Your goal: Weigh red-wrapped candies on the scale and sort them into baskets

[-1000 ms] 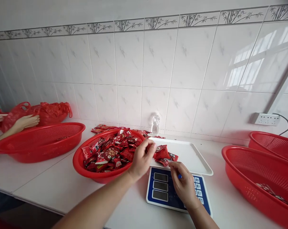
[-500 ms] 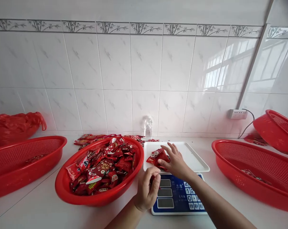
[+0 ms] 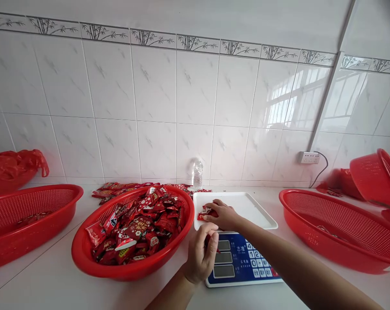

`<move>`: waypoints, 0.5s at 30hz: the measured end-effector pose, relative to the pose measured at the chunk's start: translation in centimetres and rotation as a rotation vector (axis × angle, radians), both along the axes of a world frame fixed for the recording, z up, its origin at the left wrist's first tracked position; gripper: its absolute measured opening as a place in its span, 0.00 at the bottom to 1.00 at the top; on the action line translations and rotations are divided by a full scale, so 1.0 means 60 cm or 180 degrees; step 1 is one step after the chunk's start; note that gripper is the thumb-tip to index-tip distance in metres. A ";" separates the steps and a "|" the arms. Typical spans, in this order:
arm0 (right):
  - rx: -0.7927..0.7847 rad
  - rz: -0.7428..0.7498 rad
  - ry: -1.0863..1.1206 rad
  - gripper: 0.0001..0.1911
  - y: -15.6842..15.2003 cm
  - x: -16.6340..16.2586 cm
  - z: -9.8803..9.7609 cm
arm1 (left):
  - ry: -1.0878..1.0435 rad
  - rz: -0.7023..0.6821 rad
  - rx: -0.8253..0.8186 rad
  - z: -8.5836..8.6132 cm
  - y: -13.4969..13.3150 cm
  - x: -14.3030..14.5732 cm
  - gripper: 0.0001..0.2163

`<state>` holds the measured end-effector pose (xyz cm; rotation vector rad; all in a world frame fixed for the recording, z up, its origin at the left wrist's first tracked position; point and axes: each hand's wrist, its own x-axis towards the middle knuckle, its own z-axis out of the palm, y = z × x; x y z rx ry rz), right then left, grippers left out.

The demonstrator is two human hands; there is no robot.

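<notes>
My left hand [image 3: 201,255] is closed in front of the scale [image 3: 242,262], its fingers curled round a small red wrapped packet [image 3: 208,239] that barely shows. My right hand [image 3: 223,215] reaches over the left part of the white weighing tray [image 3: 258,212]. Its fingers bend down over shiny red snack packets [image 3: 204,212] lying there, covering most of them. To the left, a red oval basket [image 3: 130,272] is heaped with similar red packets [image 3: 143,226]. My right forearm crosses the scale's blue keypad panel.
More red packets [image 3: 114,188] lie along the wall behind the full basket. A clear plastic bottle [image 3: 197,173] stands behind the tray. Red baskets flank the work area, one at left [image 3: 36,241], one at right [image 3: 330,241]. A tilted red basket [image 3: 369,176] is at far right.
My right hand has come down and left from above the tray, its spread fingers now bent over the packets. My left hand stays nearly still. The far-right basket has tilted more steeply.
</notes>
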<state>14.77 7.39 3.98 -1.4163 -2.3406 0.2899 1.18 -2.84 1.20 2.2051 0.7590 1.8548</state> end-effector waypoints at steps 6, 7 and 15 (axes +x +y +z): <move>0.0363 -0.0005 0.0115 0.23 -0.001 -0.003 -0.002 | -0.0431 -0.0099 -0.0332 -0.005 0.006 -0.001 0.07; 0.0391 -0.0004 0.0142 0.22 0.001 -0.003 -0.003 | -0.0512 -0.0124 -0.0404 -0.006 0.007 -0.001 0.08; 0.0524 -0.0077 0.0395 0.14 0.020 0.003 -0.009 | -0.1178 -0.0030 -0.0866 0.002 0.018 0.000 0.12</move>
